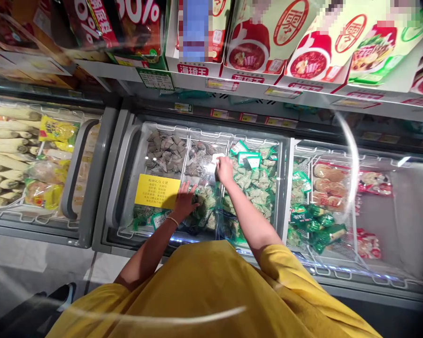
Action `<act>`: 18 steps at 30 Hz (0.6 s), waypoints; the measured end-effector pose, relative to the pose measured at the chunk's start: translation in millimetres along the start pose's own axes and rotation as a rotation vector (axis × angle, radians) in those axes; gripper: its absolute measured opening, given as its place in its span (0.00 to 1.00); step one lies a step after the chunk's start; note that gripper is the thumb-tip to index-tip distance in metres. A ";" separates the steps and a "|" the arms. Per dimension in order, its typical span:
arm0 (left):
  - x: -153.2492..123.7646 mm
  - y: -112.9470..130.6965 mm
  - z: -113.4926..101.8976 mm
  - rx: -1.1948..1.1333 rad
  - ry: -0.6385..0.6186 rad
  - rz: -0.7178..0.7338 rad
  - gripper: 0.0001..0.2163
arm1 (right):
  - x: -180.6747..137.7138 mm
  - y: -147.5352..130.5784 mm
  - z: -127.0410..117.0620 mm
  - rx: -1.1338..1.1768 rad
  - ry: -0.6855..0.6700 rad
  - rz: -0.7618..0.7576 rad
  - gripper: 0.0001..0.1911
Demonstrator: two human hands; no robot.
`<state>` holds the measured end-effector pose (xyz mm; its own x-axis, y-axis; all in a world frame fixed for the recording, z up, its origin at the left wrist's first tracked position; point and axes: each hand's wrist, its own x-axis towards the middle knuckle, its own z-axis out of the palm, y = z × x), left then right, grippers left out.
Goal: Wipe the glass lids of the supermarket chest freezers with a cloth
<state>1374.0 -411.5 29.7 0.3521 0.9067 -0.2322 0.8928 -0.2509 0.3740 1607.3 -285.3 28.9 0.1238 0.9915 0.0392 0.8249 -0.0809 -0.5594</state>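
Observation:
My left hand [186,201] lies flat with fingers spread, on or just above the glass lid [169,166] of a chest freezer. It touches or nearly touches the right edge of a yellow printed notice [157,191]. Farther forward, my right hand [225,170] is closed, its fingers curled at a small white piece [217,158] whose kind I cannot make out. Below the glass, wire baskets hold dark wrapped pyramid-shaped dumplings [165,152] at the left and green-packed ones [257,180] at the right.
Boxed and bagged food [257,42] fills a shelf above the freezer, with price tags along its edge. Corn cobs [9,145] lie in the left-hand freezer, behind a grey handle [75,171]. Red and green packets [329,232] sit in baskets at the right.

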 end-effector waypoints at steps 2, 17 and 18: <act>-0.7 -0.5 1.3 0.017 0.037 0.015 0.40 | -58.8 -5.3 3.8 0.001 -0.029 -0.065 0.15; -0.5 -11.5 18.3 0.007 0.010 0.025 0.43 | 6.6 8.0 0.0 -0.045 -0.035 -0.102 0.17; -0.5 -12.3 20.0 0.015 -0.001 0.014 0.43 | 29.1 14.1 -3.4 -0.048 0.001 -0.071 0.17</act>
<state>1368.5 -415.7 7.2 0.3653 0.9026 -0.2278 0.8918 -0.2691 0.3637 1624.4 -257.9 25.0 0.0649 0.9948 0.0783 0.8573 -0.0154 -0.5146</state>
